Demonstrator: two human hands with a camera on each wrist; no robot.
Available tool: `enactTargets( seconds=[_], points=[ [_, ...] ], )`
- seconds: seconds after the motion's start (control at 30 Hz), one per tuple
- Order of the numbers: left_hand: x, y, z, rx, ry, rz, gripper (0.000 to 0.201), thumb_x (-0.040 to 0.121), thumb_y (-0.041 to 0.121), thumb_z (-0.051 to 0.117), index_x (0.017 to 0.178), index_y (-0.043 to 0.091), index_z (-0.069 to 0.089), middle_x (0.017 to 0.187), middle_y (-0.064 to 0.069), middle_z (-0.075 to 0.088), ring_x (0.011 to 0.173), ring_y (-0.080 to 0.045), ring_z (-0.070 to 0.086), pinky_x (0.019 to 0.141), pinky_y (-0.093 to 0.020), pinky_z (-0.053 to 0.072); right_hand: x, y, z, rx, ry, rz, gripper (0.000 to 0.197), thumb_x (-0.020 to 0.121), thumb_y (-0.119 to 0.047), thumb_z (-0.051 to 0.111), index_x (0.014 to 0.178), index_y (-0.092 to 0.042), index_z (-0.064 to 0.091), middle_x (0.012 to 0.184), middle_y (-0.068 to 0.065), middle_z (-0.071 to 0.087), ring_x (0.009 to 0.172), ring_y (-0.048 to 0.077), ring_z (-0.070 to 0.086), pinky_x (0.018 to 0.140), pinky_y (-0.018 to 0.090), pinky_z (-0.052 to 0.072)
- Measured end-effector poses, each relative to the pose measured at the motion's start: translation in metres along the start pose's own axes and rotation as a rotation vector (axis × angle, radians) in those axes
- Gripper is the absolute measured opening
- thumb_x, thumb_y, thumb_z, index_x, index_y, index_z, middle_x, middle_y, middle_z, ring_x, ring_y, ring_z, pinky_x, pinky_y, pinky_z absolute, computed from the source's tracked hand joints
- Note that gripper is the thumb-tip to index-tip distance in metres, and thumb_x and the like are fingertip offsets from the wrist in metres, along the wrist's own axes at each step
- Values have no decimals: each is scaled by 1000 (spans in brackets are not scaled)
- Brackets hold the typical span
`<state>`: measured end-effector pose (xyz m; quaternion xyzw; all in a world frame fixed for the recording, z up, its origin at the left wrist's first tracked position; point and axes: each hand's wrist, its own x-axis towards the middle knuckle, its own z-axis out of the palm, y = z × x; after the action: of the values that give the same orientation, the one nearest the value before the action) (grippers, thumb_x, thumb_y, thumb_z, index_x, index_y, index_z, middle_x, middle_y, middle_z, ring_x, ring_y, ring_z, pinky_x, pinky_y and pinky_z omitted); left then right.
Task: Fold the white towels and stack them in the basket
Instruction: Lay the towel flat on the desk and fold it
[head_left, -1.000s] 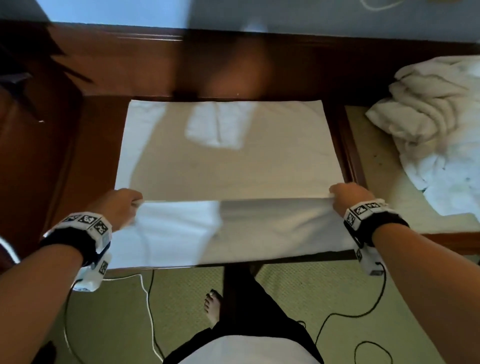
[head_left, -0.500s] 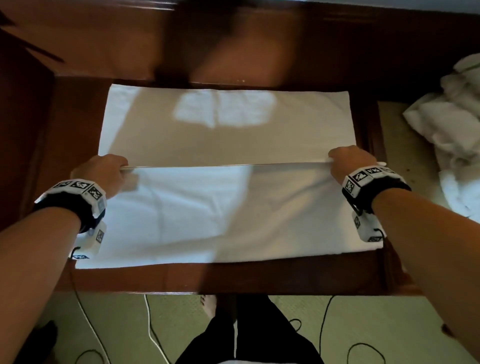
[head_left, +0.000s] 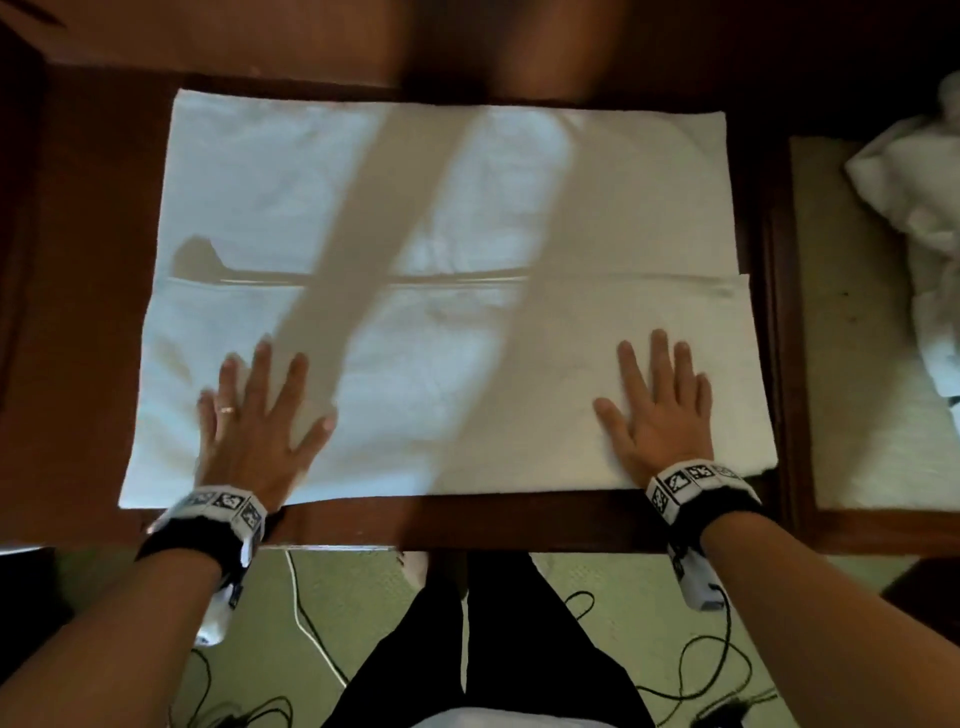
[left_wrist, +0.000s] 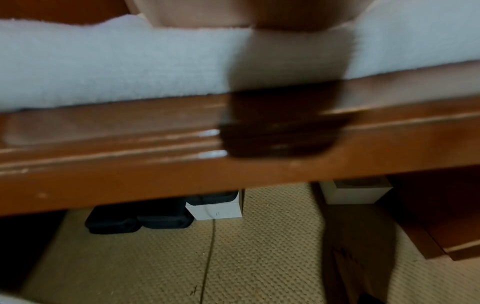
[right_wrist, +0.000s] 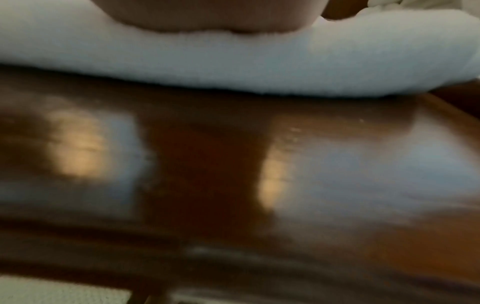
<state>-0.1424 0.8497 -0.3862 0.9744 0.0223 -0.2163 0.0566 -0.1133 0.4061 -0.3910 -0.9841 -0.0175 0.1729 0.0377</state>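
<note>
A white towel (head_left: 447, 208) lies spread on the dark wooden table (head_left: 83, 312), its near part folded over so a fold edge runs across the middle. My left hand (head_left: 254, 410) lies flat, fingers spread, on the folded layer near its left end. My right hand (head_left: 657, 400) presses flat on the same layer near its right end. The wrist views show only the towel's near edge (left_wrist: 103, 67) (right_wrist: 233, 61) above the table's rim (left_wrist: 155, 164), under the heel of each hand. No basket is in view.
A crumpled heap of white towels (head_left: 919, 208) lies on a lower surface to the right of the table. Cables (head_left: 311, 623) trail over the green carpet below. Under the table sit black cases (left_wrist: 137, 218) and a white box (left_wrist: 215, 207).
Both hands carried the towel's near edge away from me over the far half, let it go, then drew back and now lie flat on the folded layer.
</note>
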Motion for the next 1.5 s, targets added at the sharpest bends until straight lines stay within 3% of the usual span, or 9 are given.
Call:
enactTargets(
  seconds=[0.23,0.37,0.53,0.87,1.03,1.13,1.33,1.43,1.5],
  points=[
    [-33,4,16,0,39,-27,85,90,76,16,161,31,0,168,-6,-13,152,-43,0,118,-67,11,-22,-17,8,27,20,30,74,94,-67,19,157,-34,0,165,2,-17,151,30,-12,120,58,7],
    [-27,49,17,104,15,212,87,86,74,30,159,26,24,167,-15,14,148,-48,17,112,-71,20,-28,-96,12,43,105,-238,72,92,-61,33,155,-27,24,165,9,6,152,33,7,115,55,19],
    [-22,60,31,129,26,219,89,85,81,24,160,34,15,169,-8,1,151,-46,4,114,-70,8,-26,-123,26,-83,-5,-425,68,95,-67,29,155,-38,19,166,3,2,152,30,3,115,59,18],
    [-17,73,24,58,12,113,93,80,82,28,159,36,14,167,-8,7,151,-44,5,112,-73,14,30,29,-27,-1,-42,196,70,97,-65,14,157,-33,-2,165,3,-16,152,25,-12,120,57,5],
    [-7,101,15,137,47,317,89,85,79,29,160,34,15,167,-11,13,150,-44,17,112,-70,15,7,-47,-12,-55,-18,-210,71,94,-68,22,157,-37,9,166,6,-6,152,35,-3,117,58,13],
    [9,87,15,197,10,465,85,86,82,21,159,38,14,168,-5,14,150,-42,21,110,-72,23,1,-65,-1,-60,-108,-216,74,91,-72,26,155,-43,2,165,4,-17,149,40,-13,117,61,7],
    [35,-17,-11,103,-43,-1,84,85,87,3,152,45,-22,161,9,-31,154,-27,-14,115,-71,5,6,-64,-10,-73,-149,-216,77,91,-74,29,154,-47,-5,164,2,-21,149,39,-15,118,60,8],
    [29,-42,-30,101,-90,-193,92,84,86,3,157,33,-19,165,-1,-24,154,-30,-10,117,-69,7,9,-69,-18,-85,-212,-189,78,90,-75,29,153,-48,-8,163,0,-23,149,38,-16,119,59,8],
    [20,-32,-34,136,-41,-133,93,86,82,5,158,27,-15,167,-7,-16,155,-34,-3,119,-65,10,10,-73,-25,-107,-256,-169,78,89,-75,29,152,-49,-10,162,0,-25,149,37,-15,119,60,10]
  ],
)
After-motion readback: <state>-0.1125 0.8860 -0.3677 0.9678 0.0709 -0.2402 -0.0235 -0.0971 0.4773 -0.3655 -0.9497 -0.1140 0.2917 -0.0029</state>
